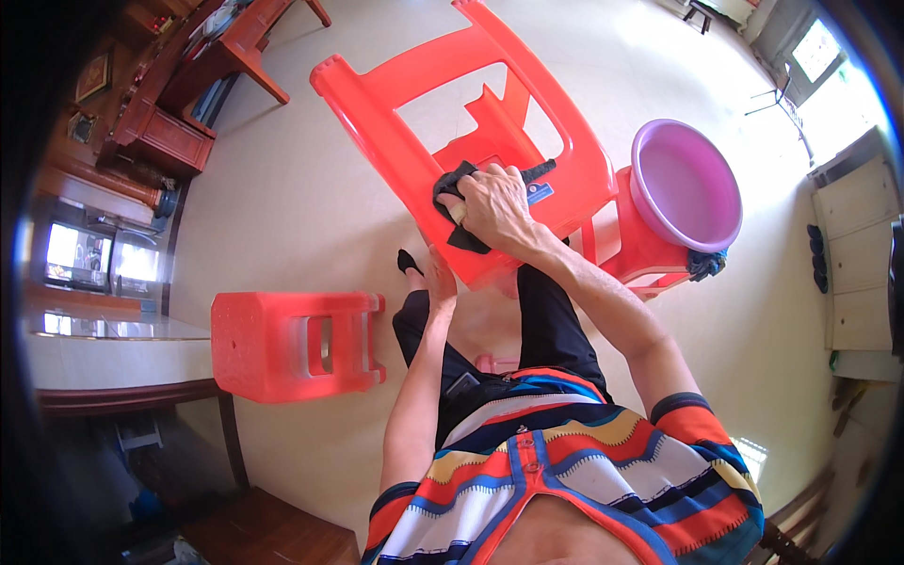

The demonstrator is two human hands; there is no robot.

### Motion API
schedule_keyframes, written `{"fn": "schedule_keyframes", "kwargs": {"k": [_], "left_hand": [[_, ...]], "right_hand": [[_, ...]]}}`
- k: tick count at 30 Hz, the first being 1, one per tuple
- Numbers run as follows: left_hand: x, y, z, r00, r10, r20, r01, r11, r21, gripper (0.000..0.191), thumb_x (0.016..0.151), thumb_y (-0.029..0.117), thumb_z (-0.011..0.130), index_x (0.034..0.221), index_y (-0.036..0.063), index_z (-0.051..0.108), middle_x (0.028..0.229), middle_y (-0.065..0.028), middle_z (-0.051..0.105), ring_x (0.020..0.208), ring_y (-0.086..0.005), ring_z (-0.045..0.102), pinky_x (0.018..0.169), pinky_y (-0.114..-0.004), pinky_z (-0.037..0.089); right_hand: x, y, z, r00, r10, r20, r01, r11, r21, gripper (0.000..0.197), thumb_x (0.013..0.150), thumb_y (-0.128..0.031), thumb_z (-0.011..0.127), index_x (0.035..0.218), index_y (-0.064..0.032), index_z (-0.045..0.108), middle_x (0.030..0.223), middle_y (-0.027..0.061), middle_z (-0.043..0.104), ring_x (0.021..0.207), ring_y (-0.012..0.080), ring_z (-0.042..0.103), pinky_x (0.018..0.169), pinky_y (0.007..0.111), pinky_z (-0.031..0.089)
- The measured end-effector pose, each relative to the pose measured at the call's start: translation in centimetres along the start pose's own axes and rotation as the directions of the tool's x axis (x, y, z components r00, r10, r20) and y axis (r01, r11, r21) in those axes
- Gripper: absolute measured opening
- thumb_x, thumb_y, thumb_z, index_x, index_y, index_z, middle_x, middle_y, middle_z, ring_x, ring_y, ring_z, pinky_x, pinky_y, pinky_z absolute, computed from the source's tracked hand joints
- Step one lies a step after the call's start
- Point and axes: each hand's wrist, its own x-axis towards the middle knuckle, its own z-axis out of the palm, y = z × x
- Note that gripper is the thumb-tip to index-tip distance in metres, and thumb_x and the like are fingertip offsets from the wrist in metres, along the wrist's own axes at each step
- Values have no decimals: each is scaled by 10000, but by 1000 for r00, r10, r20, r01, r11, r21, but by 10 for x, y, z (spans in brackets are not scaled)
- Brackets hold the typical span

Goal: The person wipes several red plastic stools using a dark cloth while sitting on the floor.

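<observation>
A red plastic stool is tilted in front of me, its legs pointing away and its open side frame facing up. My right hand presses a bunched dark cloth onto the stool's side panel, close to a small blue label. A pale wrap, perhaps a bandage, shows on one of that hand's digits. My left hand holds the stool at its near left edge; its fingers are partly hidden beneath.
A purple plastic basin rests on another red stool at right, where a dark blue cloth hangs. On its side at left lies a red stool. Wooden furniture stands at upper left, pale cabinets far right.
</observation>
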Motion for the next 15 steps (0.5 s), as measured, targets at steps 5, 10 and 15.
{"fn": "schedule_keyframes", "kwargs": {"k": [5, 10, 15], "left_hand": [[7, 11, -26, 970, -172, 174, 105, 934, 340, 510, 987, 429, 296, 1092, -4, 543, 998, -80, 575, 917, -171, 529, 800, -299, 390], [32, 122, -5, 993, -102, 67, 119, 921, -370, 628, 963, 482, 339, 1336, -23, 324, 1256, -164, 489, 1138, -238, 493, 951, -322, 372], [64, 186, 22, 963, -214, -165, 209, 977, -45, 843, 846, 524, 561, 1381, -20, 202, 1314, -258, 388, 1207, -285, 424, 986, -352, 351]], "right_hand": [[-10, 1, 11, 999, -24, -37, 25, 1000, 6, 354, 775, -354, 638, 610, -44, 591, 612, 101, 599, 637, 269, 545, 648, 399, 369], [-14, 1, 10, 999, -21, -45, 22, 1000, 17, 329, 772, -334, 646, 623, -47, 586, 631, 98, 592, 651, 271, 532, 663, 398, 370], [-16, -1, 5, 978, -170, -118, 173, 985, 17, 284, 747, -309, 652, 745, -27, 610, 850, 135, 614, 804, 286, 509, 723, 421, 367]]}}
